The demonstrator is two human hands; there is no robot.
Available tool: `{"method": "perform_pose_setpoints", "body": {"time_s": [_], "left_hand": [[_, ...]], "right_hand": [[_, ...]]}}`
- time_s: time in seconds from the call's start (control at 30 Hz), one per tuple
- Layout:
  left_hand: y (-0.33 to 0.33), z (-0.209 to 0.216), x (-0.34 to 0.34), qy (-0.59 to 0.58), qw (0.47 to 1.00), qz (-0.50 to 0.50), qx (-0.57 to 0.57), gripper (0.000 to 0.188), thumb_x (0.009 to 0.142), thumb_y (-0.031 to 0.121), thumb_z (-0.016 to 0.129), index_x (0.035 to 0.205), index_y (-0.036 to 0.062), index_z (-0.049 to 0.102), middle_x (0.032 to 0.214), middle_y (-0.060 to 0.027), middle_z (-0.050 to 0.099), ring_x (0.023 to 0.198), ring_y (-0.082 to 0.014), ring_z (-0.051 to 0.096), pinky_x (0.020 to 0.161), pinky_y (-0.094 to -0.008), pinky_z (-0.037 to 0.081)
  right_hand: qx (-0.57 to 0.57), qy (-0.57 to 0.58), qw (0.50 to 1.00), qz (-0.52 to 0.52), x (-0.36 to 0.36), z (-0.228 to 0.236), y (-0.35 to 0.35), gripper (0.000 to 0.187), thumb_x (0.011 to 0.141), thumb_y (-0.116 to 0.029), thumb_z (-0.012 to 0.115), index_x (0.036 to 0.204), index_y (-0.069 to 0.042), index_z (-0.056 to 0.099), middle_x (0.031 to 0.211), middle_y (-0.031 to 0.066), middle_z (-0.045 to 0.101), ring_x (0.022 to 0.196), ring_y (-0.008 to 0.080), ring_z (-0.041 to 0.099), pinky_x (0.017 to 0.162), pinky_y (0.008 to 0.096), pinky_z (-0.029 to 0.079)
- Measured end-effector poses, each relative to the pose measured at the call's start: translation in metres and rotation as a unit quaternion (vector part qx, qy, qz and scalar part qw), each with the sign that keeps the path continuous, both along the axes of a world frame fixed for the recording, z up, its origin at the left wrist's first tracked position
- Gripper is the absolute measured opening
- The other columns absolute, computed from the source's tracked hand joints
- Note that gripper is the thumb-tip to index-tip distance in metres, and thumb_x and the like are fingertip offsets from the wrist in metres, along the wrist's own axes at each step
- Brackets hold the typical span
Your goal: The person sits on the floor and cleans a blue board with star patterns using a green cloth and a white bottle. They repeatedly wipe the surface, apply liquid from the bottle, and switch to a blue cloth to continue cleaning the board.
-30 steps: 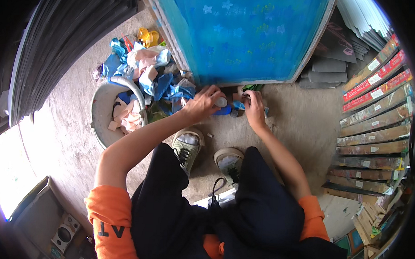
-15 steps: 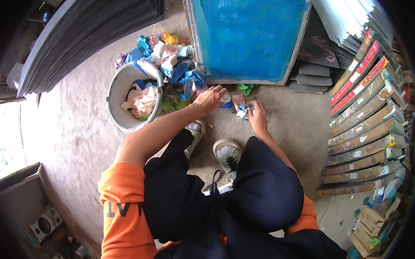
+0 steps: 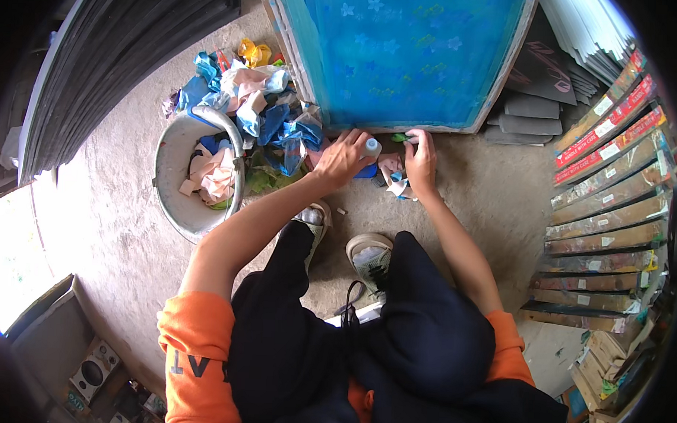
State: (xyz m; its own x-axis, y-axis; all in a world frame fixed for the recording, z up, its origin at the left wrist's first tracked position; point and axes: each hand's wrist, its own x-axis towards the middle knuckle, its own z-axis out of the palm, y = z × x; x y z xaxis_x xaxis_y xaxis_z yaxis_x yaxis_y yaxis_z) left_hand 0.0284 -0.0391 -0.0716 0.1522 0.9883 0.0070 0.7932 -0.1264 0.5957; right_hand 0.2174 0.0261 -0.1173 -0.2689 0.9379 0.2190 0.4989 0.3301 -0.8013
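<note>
My left hand (image 3: 342, 161) is closed around a small whitish bottle (image 3: 371, 146) with a round top, held low over the floor just below a blue-coated framed screen (image 3: 403, 79). To its right, my right hand (image 3: 421, 161) pinches a crumpled green scrap (image 3: 399, 137) between thumb and fingers, close to the screen's bottom edge. Pink, white and blue crumpled scraps (image 3: 396, 184) lie on the floor between the hands. A bit of blue (image 3: 367, 172) shows under the bottle; its kind is unclear.
A grey bucket (image 3: 165, 177) holding pale scraps stands at left, beside a heap of crumpled coloured scraps (image 3: 270, 127). Dark stacked sheets (image 3: 120, 62) rise at far left. Stacked wooden frames (image 3: 602, 239) line the right side, with grey slabs (image 3: 532, 117) near the screen.
My right hand has moved up from the pink and blue scraps to the green scrap and taken hold of it. The left hand keeps the bottle, slightly farther forward. The view has shifted a little.
</note>
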Motion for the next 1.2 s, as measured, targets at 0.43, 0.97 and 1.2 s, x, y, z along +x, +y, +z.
{"method": "perform_pose_setpoints", "body": {"time_s": [0.43,0.97,1.2], "left_hand": [[0.009,-0.003,0.001,0.015,1.000,-0.001,0.001,0.040,0.080,0.022,0.067,0.109,0.0013,0.050,0.105,-0.0172,0.054,0.100,-0.0363,0.053,0.084,-0.0433,0.046],[0.007,0.008,-0.006,-0.062,0.998,-0.009,0.006,0.051,0.081,0.024,0.067,0.118,-0.0045,0.047,0.110,-0.0211,0.053,0.104,-0.0396,0.053,0.088,-0.0449,0.046],[0.012,0.068,-0.011,-0.174,0.984,-0.017,-0.023,0.042,0.081,0.031,0.064,0.106,-0.0014,0.054,0.097,-0.0161,0.050,0.091,-0.0342,0.052,0.084,-0.0407,0.044]], "right_hand": [[0.033,-0.245,0.969,0.007,-0.004,0.007,0.013,0.019,0.086,-0.016,0.061,0.098,-0.002,0.056,0.094,0.0144,0.055,0.088,0.0357,0.057,0.070,0.0453,0.048],[-0.018,0.087,0.996,0.032,0.044,0.100,-0.007,0.011,0.088,-0.005,0.059,0.086,0.005,0.057,0.093,0.0103,0.062,0.073,0.0177,0.057,0.065,0.0292,0.045],[-0.195,0.230,0.950,0.088,0.023,0.134,0.014,0.010,0.090,-0.007,0.061,0.083,-0.002,0.055,0.087,0.0015,0.063,0.074,0.0018,0.050,0.064,0.0189,0.041]]}}
